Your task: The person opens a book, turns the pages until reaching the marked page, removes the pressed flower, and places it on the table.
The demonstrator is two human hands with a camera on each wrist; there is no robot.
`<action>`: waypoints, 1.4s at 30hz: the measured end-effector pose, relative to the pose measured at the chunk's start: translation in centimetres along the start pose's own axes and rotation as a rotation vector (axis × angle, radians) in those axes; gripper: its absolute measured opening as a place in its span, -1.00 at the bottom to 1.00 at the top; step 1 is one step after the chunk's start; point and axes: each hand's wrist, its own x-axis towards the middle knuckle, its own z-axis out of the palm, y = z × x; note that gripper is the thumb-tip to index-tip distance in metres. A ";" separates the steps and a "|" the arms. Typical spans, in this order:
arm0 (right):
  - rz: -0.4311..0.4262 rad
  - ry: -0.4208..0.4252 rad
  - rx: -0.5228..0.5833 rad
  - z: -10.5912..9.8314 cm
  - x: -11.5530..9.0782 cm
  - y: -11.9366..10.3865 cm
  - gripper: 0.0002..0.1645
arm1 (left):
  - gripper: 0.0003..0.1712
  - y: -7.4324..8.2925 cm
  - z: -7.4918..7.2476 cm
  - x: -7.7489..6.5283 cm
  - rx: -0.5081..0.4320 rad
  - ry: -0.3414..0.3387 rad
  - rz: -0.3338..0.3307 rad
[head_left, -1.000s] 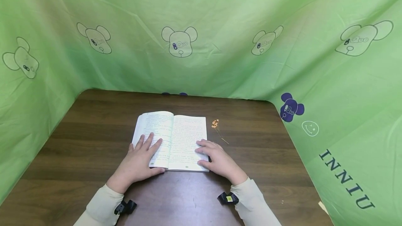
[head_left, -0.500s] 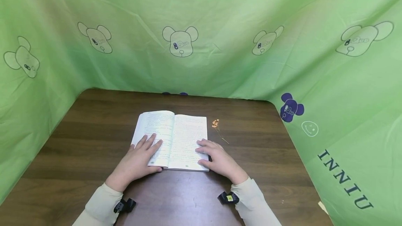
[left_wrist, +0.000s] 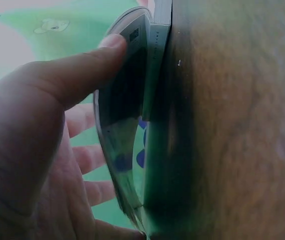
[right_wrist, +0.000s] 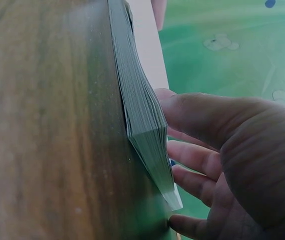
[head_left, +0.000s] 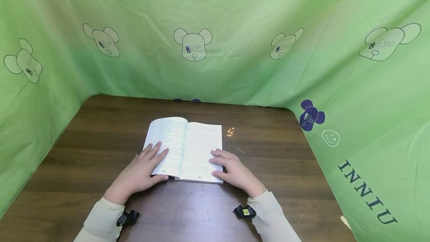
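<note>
A book [head_left: 201,141] lies opened on the dark wooden table. In the head view, the left hand's [head_left: 140,168] fingers spread fairly straight over the lower left page, with its thumb along the near edge. From the left wrist view, the thin left part [left_wrist: 125,95] bows up with a gap beneath it; the thumb lies across its near edge and the fingers are beyond. My right hand [head_left: 231,168] rests its fingers on the lower right page. In the right wrist view, that thumb is against the thick page block [right_wrist: 150,120], its other fingers spread by the outer edge.
A small dried flower sprig [head_left: 230,133] with orange blooms lies right of the book. Green cloth [head_left: 134,77] with printed bear heads hangs around the back and sides of the table [head_left: 268,130]. A pale scrap [head_left: 346,222] sits at the right edge.
My left hand has shifted slightly left, and the book's left page has lifted a little, its near corner moving left and a dark gap showing under it. The right hand stays put.
</note>
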 end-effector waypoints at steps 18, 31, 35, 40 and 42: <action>0.002 0.024 -0.045 -0.3 -0.3 -0.2 -0.53 | -0.06 1.4 -0.2 0.4 0.112 0.123 0.100; 0.110 0.153 0.077 -0.7 0.6 -1.2 -0.58 | -0.10 2.2 -0.3 0.5 0.141 0.169 0.149; 0.200 0.206 0.177 -1.2 1.1 -1.5 -0.59 | -0.13 2.5 -0.5 0.6 0.159 0.185 0.174; 0.299 0.244 0.365 -1.8 2.1 -2.2 -0.59 | -0.17 2.7 -0.7 0.9 0.178 0.192 0.199; 0.335 0.257 0.452 -2.0 2.6 -2.4 -0.60 | -0.20 2.8 -0.8 1.0 0.182 0.188 0.208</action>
